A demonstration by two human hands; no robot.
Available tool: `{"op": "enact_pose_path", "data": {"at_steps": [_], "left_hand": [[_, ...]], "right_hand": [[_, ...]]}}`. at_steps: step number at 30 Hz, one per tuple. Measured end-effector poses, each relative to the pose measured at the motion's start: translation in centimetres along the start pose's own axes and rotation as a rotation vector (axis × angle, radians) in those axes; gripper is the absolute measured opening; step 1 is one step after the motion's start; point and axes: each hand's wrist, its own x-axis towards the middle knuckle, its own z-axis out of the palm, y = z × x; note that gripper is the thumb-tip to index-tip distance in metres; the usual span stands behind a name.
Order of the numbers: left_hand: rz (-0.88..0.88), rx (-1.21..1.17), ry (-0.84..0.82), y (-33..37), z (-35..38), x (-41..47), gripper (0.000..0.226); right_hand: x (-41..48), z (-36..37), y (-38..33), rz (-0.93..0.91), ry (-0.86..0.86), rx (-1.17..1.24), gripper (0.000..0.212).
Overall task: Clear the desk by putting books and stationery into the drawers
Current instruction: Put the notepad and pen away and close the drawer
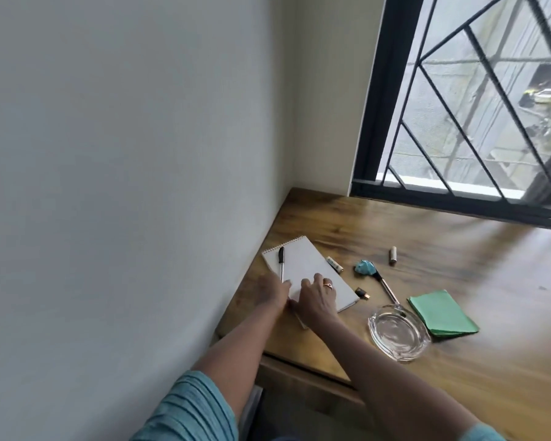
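Note:
A white spiral notepad lies at the desk's left end beside the wall, with a black-capped pen resting on it. My left hand is at the pad's near left edge, thumb on top, and appears to pinch it. My right hand, wearing a ring, lies over the pad's near end with its fingers resting on the page. A second pen lies to the right, between a crumpled blue scrap and a stack of green paper. Below the desk edge a wooden drawer front shows.
Two small batteries and a small black stick lie near the pad. A glass ashtray sits close to the front edge. The wall runs along the left; a barred window stands behind the wooden desk.

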Motion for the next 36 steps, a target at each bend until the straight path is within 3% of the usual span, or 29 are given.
{"op": "enact_pose_path", "data": {"at_steps": [3,6,11,16,30,36], "left_hand": [[0.025,0.093,0.005,0.1,-0.1,0.0,0.038],[-0.003,0.193,0.128,-0.8,-0.2,0.0,0.033],[-0.040,0.132,0.167,-2.2,0.0,-0.2,0.030],[-0.071,0.096,0.170,-3.1,0.4,-0.3,0.031],[-0.128,0.039,0.159,-3.6,-0.1,-1.4,0.037],[-0.098,0.049,0.189,-3.3,-0.3,-1.5,0.033]], "right_hand": [[1.3,0.1,0.2,-0.030,-0.023,-0.027,0.054],[2.6,0.0,-0.4,-0.042,-0.057,-0.019,0.058],[3.9,0.2,-2.4,0.007,-0.181,0.067,0.067],[3.9,1.2,-3.3,-0.007,-0.189,0.065,0.058],[1.6,0.9,-3.6,-0.335,-0.139,-0.101,0.045],[1.5,-0.3,-3.5,-0.271,-0.124,-0.064,0.039]]}}
